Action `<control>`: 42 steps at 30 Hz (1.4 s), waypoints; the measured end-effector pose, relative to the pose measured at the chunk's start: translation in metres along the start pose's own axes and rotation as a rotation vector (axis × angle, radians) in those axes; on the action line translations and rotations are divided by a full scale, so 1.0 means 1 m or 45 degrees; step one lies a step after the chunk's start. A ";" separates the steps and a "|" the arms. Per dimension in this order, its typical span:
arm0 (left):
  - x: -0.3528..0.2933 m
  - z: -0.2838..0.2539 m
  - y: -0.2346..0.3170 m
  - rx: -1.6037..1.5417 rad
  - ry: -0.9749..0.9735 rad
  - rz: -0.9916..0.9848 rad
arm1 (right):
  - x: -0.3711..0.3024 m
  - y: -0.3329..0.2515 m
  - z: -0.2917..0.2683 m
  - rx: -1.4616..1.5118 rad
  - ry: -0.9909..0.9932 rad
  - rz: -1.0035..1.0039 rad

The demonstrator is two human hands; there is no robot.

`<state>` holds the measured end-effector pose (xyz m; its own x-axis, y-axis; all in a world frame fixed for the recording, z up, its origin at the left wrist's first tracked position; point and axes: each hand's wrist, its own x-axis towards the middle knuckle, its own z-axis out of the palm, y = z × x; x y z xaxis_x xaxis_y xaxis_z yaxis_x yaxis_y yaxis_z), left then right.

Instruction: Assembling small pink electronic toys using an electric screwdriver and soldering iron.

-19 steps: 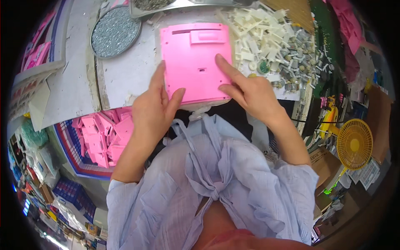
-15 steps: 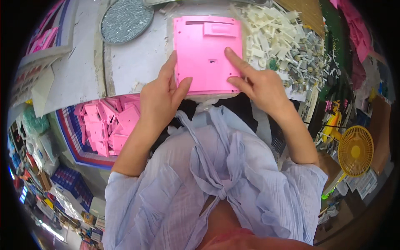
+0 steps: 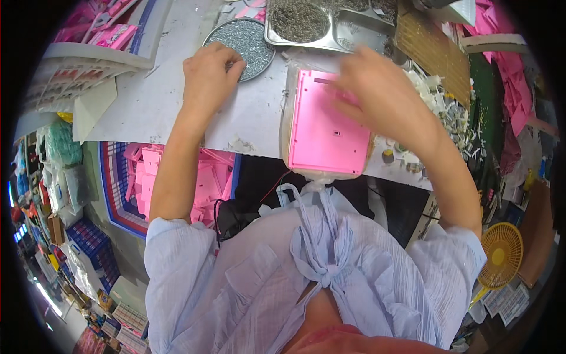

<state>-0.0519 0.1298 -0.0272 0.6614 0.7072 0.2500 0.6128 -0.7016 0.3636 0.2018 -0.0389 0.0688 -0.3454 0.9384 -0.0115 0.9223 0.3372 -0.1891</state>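
The pink plastic housing (image 3: 327, 138) lies flat on a pad wrapped in clear plastic in front of me, a small slot near its middle. Over its upper right part is my right hand (image 3: 377, 88), smeared by motion; its fingers and anything in them cannot be made out. My left hand (image 3: 209, 74) is at the left edge of a round dish (image 3: 253, 50) filled with small silvery metal pieces that look like screws. Its thumb and fingers are bent together over the dish's contents, and whatever lies between the fingertips is hidden.
A metal tray (image 3: 300, 23) with compartments of small parts stands behind the housing. White plastic parts and small metal pieces (image 3: 454, 112) are heaped at the right. Below the table's left edge sits a blue-and-red basket (image 3: 112, 200) of pink parts. A yellow fan (image 3: 501, 253) stands at the lower right.
Both hands have left the sides of the housing. The left has gone to the round dish; the right has lifted over the housing's upper right. The view has shifted, showing more of the metal tray.
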 end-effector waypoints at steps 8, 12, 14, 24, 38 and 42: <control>0.002 0.021 -0.002 0.017 0.192 0.047 | 0.157 0.015 0.090 -0.275 0.321 -0.113; 0.006 0.020 -0.001 0.059 0.192 0.037 | 0.156 0.021 0.089 -0.270 0.340 -0.123; 0.006 0.019 -0.001 0.041 0.144 -0.019 | 0.156 0.018 0.091 -0.339 0.368 -0.156; -0.010 0.006 0.055 -0.694 -0.060 -0.049 | 0.155 0.020 0.090 -0.362 0.398 -0.128; -0.020 0.024 0.090 -0.988 -0.072 0.000 | -0.019 0.059 0.013 0.335 0.610 0.220; -0.018 0.038 0.090 -0.797 0.025 0.240 | -0.068 0.060 0.042 0.265 0.652 0.287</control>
<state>0.0076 0.0505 -0.0328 0.7209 0.5830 0.3748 0.1159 -0.6345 0.7642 0.2729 -0.0856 0.0168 0.0299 0.9197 0.3914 0.8917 0.1523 -0.4262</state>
